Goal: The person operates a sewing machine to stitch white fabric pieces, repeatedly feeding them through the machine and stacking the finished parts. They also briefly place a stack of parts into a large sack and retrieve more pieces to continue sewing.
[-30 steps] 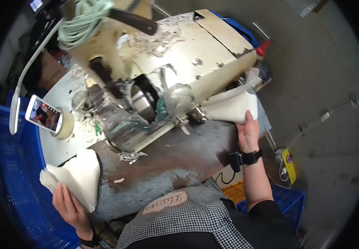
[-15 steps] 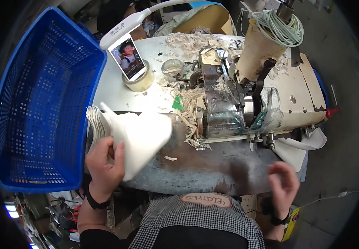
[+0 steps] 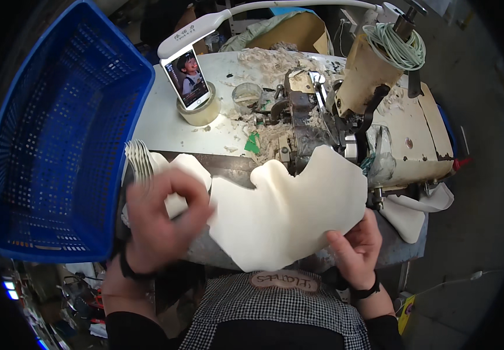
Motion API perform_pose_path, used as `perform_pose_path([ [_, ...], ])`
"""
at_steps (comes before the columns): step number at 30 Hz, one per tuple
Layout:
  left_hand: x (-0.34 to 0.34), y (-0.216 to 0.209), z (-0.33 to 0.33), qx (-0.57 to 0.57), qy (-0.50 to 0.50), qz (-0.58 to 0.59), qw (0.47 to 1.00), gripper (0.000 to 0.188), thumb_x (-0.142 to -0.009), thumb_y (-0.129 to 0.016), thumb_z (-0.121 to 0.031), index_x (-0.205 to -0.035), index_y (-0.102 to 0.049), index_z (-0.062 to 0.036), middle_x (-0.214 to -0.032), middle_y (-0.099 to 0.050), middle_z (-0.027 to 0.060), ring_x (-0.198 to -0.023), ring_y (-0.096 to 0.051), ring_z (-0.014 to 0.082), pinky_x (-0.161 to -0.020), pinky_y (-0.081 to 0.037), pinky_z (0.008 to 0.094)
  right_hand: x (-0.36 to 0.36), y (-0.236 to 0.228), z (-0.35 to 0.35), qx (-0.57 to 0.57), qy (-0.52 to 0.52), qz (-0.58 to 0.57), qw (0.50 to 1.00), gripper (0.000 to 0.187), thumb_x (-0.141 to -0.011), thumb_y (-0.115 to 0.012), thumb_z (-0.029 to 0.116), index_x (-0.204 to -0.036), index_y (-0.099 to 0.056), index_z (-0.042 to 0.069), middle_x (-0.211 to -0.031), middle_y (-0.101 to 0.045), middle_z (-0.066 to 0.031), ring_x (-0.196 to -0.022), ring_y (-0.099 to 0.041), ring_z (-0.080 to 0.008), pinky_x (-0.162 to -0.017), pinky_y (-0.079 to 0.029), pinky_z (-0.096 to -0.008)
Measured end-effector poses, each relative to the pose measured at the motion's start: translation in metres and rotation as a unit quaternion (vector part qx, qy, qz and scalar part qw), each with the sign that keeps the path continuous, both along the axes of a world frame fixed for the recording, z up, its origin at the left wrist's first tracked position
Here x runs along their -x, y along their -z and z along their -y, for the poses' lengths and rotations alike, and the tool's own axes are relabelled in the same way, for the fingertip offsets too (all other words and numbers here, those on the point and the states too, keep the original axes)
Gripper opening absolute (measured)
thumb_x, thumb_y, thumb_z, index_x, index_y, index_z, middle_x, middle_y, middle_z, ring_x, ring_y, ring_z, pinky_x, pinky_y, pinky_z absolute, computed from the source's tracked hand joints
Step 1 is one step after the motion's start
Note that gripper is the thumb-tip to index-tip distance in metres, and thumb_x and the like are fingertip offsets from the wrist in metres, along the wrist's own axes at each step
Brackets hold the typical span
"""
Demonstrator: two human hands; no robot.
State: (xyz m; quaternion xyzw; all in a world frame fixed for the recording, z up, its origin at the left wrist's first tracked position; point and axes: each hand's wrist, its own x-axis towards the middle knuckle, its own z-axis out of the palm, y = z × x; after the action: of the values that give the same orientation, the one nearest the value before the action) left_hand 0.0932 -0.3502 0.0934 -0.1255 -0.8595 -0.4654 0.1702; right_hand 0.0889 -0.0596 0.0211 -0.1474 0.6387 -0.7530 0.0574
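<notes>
A broad white cut piece of leather-like sheet (image 3: pixel 287 210), with curved notches along its far edge, hangs above the bench in front of the machine. My right hand (image 3: pixel 357 245) pinches its lower right edge between thumb and fingers. Close to the piece's left edge is my left hand (image 3: pixel 167 210), fingers curled and smeared by motion; whether it touches the piece cannot be told. Behind that hand stands a stack of similar white pieces (image 3: pixel 139 157), partly hidden by it.
A blue plastic basket (image 3: pixel 97 192) stands at the left. The cream and dark metal machine (image 3: pixel 400 151) fills the right side, with shavings (image 3: pixel 272 64) around it. A phone (image 3: pixel 186 79) leans on a tape roll (image 3: pixel 202 112) under a white lamp (image 3: pixel 193 36). Another white piece (image 3: pixel 406 221) lies below the machine.
A white piece has come away from the stack on the left and is now spread in front of the machine. My right hand has moved inward and closed on its edge.
</notes>
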Motion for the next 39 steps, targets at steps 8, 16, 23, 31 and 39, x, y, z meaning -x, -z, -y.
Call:
perform_pose_path([
  [8, 0.086, 0.007, -0.057, -0.120, 0.257, 0.388, 0.877, 0.029, -0.091, -0.061, -0.015, -0.114, -0.056, 0.0017, -0.086, -0.064, 0.0035, -0.076, -0.060, 0.0064, -0.070, -0.048, 0.0201, 0.015, -0.005, -0.017, 0.028, -0.045, 0.056, 0.997, 0.049, -0.085, -0.061, -0.005, -0.130, -0.043, -0.007, -0.114, -0.060, -0.0114, -0.100, -0.059, -0.0144, -0.084, -0.048, -0.0272],
  [16, 0.114, 0.018, -0.077, 0.005, 0.151, 0.389, 0.909, 0.021, -0.093, -0.059, -0.020, -0.093, -0.060, 0.0012, -0.062, -0.059, 0.0010, -0.054, -0.059, 0.0061, -0.050, -0.046, 0.0200, 0.021, 0.020, -0.011, -0.008, 0.055, 0.052, 0.997, 0.036, -0.087, -0.060, -0.003, -0.122, -0.053, -0.001, -0.115, -0.058, -0.0083, -0.100, -0.058, -0.0123, -0.087, -0.046, -0.0247],
  [23, 0.133, 0.018, -0.077, 0.070, 0.144, 0.336, 0.928, 0.019, -0.088, -0.061, -0.014, -0.078, -0.060, 0.0016, -0.058, -0.058, 0.0007, -0.051, -0.056, 0.0061, -0.048, -0.042, 0.0210, 0.036, 0.013, -0.002, 0.043, 0.071, 0.131, 0.988, 0.031, -0.085, -0.058, -0.005, -0.116, -0.058, -0.001, -0.109, -0.060, -0.0036, -0.097, -0.056, -0.0082, -0.086, -0.044, -0.0220],
  [31, 0.141, 0.023, -0.098, 0.104, 0.184, 0.262, 0.941, 0.021, -0.084, -0.061, -0.013, -0.073, -0.061, 0.0050, -0.055, -0.058, 0.0070, -0.052, -0.063, 0.0141, -0.049, -0.046, 0.0288, 0.051, 0.009, -0.032, -0.001, 0.092, 0.107, 0.990, 0.026, -0.084, -0.058, -0.005, -0.110, -0.060, -0.001, -0.105, -0.062, -0.0037, -0.095, -0.057, -0.0080, -0.084, -0.044, -0.0214],
  [39, 0.144, 0.014, -0.110, 0.345, 0.201, 0.168, 0.901, 0.022, -0.078, -0.065, -0.018, -0.067, -0.060, 0.0001, -0.053, -0.055, 0.0111, -0.054, -0.058, 0.0282, -0.054, -0.046, 0.0395, 0.081, -0.001, -0.070, -0.050, 0.069, 0.062, 0.994, 0.017, -0.083, -0.064, -0.005, -0.100, -0.064, -0.001, -0.091, -0.064, -0.0002, -0.079, -0.058, -0.0044, -0.071, -0.047, -0.0181],
])
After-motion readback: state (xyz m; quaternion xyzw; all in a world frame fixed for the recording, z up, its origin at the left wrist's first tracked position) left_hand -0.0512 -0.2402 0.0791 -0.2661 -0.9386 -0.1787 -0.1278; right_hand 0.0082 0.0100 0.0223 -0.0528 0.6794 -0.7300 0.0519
